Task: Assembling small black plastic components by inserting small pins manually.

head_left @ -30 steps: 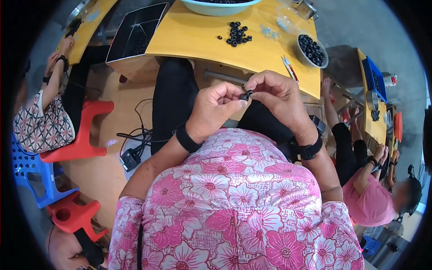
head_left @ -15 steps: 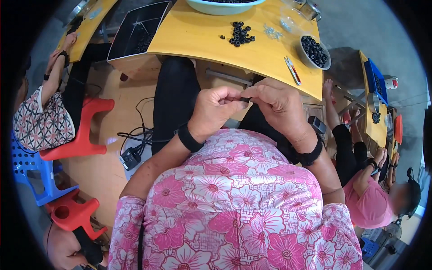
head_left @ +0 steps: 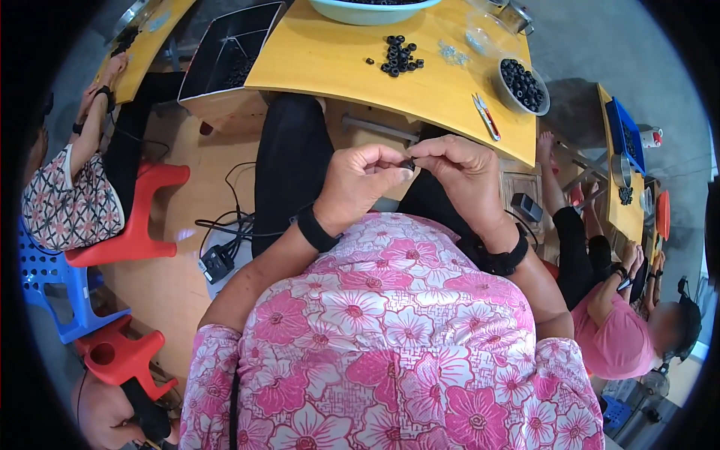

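Observation:
Over my lap, near the table's front edge, my left hand [head_left: 364, 184] pinches a small black ring-like part [head_left: 407, 164] between thumb and fingers. My right hand [head_left: 463, 174] is closed in a pinch right against that part; whether its fingertips hold something tiny as well is too small to see. On the yellow table [head_left: 322, 64] lies a cluster of similar black parts [head_left: 399, 56]. To their right is a little heap of small clear pieces [head_left: 453, 54]. A pair of thread snips [head_left: 486, 117] with red handles rests close to the table's right front edge.
A bowl of black parts [head_left: 523, 85] stands at the table's right edge, a pale blue basin [head_left: 375, 12] at the back. Left of the table is an open dark box [head_left: 232, 56]. Co-workers sit on both sides; a red stool [head_left: 139, 225] stands left. Cables [head_left: 232, 225] lie by my left leg.
My right hand has turned slightly and its fingers have shifted at the black part, which now shows more at my left fingertips. My left hand stays almost where it was.

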A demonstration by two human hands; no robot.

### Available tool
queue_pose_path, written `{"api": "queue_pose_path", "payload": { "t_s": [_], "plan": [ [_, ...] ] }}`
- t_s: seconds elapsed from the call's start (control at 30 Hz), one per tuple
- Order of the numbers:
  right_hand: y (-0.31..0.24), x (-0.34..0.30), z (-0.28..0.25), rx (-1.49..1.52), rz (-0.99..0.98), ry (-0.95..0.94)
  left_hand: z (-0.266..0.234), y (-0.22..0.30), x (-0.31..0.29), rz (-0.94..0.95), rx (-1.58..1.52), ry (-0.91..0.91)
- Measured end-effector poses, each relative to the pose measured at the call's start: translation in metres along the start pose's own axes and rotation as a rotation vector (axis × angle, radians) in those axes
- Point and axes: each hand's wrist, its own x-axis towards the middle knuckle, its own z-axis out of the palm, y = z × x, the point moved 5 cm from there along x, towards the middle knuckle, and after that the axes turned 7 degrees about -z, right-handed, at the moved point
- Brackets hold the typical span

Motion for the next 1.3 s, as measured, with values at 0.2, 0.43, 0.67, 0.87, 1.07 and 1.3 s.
{"api": "queue_pose_path", "payload": {
  "t_s": [0.2, 0.43, 0.67, 0.87, 1.07, 1.3],
  "plan": [
    [0.003, -0.002, 0.003, 0.124, 0.083, 0.022, -0.001, -0.003, 0.000, -0.028, -0.001, 0.009],
    [0.000, -0.004, 0.006, 0.048, -0.001, 0.020, 0.000, -0.002, -0.002, 0.014, -0.058, -0.009],
    [-0.004, -0.003, 0.006, 0.017, 0.012, 0.026, -0.003, -0.001, -0.001, 0.034, 0.006, 0.012],
    [0.008, -0.003, 0.003, 0.120, 0.156, 0.014, -0.001, 0.001, -0.003, 0.025, 0.006, 0.025],
    [0.028, -0.003, 0.004, 0.323, 0.324, -0.004, 0.001, 0.005, -0.005, 0.047, 0.056, 0.016],
    [0.036, -0.003, 0.005, 0.485, 0.393, -0.039, 0.001, 0.008, -0.004, 0.047, 0.104, 0.007]
  ]
}}
